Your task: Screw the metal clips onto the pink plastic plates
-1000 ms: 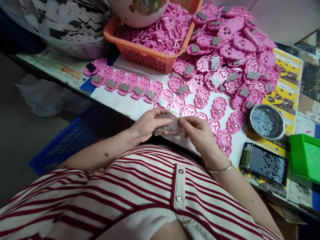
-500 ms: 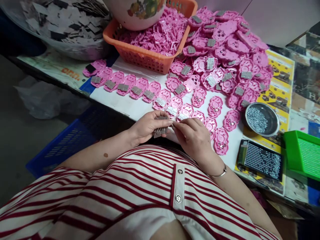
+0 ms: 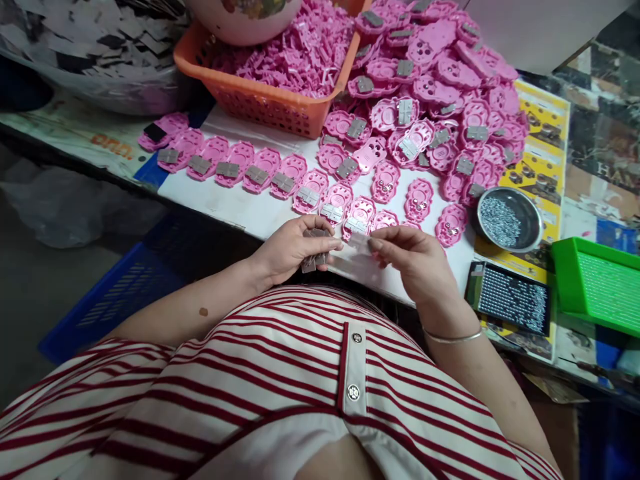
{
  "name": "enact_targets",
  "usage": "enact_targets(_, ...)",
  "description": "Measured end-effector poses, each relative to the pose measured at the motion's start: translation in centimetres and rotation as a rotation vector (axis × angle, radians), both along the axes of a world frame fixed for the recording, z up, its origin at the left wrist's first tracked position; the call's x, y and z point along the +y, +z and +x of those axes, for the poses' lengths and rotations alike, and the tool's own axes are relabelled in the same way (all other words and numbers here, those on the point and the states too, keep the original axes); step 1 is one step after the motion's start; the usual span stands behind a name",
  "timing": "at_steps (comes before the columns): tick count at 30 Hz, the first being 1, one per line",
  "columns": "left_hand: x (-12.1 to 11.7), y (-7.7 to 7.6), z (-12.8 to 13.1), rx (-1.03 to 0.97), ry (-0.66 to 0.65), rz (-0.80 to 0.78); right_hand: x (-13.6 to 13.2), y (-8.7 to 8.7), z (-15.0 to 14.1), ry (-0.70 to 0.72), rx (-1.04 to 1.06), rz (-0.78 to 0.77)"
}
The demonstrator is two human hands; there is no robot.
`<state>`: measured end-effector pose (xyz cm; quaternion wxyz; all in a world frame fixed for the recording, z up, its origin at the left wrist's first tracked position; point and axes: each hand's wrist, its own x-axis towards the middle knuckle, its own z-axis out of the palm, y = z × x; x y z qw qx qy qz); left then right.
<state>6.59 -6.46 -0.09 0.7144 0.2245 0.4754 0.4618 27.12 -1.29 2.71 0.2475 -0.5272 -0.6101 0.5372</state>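
My left hand (image 3: 293,252) is closed around a small stack of grey rectangular plates (image 3: 316,251), held near the table's front edge. Between the thumb and fingers of my right hand (image 3: 417,261) is a thin pale piece (image 3: 357,241), smeared by motion, so I cannot tell its exact kind. Just beyond both hands runs a slanting row of pink plastic shells (image 3: 267,160). Most shells in its left and middle part carry a grey plate at their near end. Several others farther right, such as one pink shell (image 3: 419,200), show small shiny metal parts.
A pile of pink shells (image 3: 437,70) rises at the back. Left of it stand an orange basket (image 3: 265,107) of small pink parts and a large clear tub (image 3: 115,93). At right are a metal bowl (image 3: 533,230) of screws, a screw tray (image 3: 510,300) and a green tray (image 3: 567,280).
My right hand has moved right, away from the left hand, with the thin pale piece now showing in its fingers. The whole view has shifted slightly; my left hand keeps its stack.
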Motion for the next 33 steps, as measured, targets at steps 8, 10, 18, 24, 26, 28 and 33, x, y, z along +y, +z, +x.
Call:
enact_targets(8,0.4,-0.4,-0.1,-0.068,-0.01,-0.075,1.6,-0.3,3.4,-0.208,-0.147,0.009)
enact_targets(10,0.4,-0.4,0.0,-0.082,-0.004,-0.087,1.5,-0.6,3.2,-0.197,-0.163,-0.002)
enact_targets(18,0.6,-0.1,0.2,-0.144,0.023,-0.132,1.6,-0.7,2.3,-0.205,-0.204,0.07)
enact_targets(24,1.1,-0.1,0.6,-0.167,0.066,-0.117,0.0,0.7,0.1,-0.005,-0.132,0.017)
enact_targets(26,1.2,-0.2,0.9,-0.183,0.081,-0.101,-0.7,0.7,-1.1,0.145,-0.105,-0.054)
enact_targets(28,1.2,-0.4,1.1,-0.215,0.097,-0.077,-1.2,0.3,-2.2,0.225,-0.091,-0.095)
enact_targets(33,1.0,-0.6,1.4,-0.272,0.136,-0.071,-1.9,-0.6,-3.7,0.215,-0.016,-0.133)
